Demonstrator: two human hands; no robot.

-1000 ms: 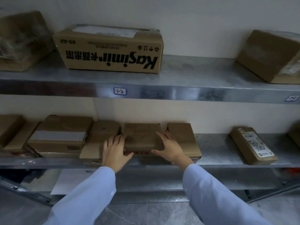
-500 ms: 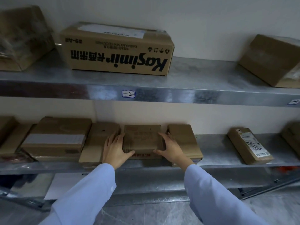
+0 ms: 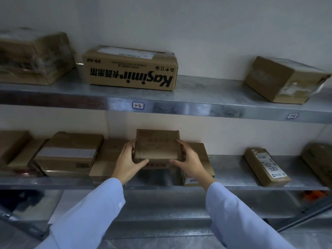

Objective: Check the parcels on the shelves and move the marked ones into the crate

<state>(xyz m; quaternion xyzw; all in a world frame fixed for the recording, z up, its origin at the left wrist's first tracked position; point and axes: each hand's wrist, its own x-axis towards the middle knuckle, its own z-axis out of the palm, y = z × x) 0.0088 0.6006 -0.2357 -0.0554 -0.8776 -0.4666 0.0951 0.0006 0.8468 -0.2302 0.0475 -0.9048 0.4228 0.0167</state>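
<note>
A small brown cardboard parcel (image 3: 157,145) with faint red print is lifted off the lower metal shelf (image 3: 230,169) and tilted so its top faces me. My left hand (image 3: 128,161) grips its left side and my right hand (image 3: 188,161) grips its right side. Flat brown parcels lie on the shelf on either side of it: one on the left (image 3: 106,159), one on the right (image 3: 204,159). The crate is not in view.
A labelled narrow parcel (image 3: 265,167) lies on the lower shelf at right, a taped box (image 3: 70,152) at left. The upper shelf (image 3: 206,101) carries a "Kasimir" box (image 3: 130,69), a wrapped box (image 3: 34,58) at left and another box (image 3: 282,79) at right.
Both hands closed on the small parcel and raised it off the lower shelf, tipping its top toward me. The view has shifted so the shelves sit lower in frame.
</note>
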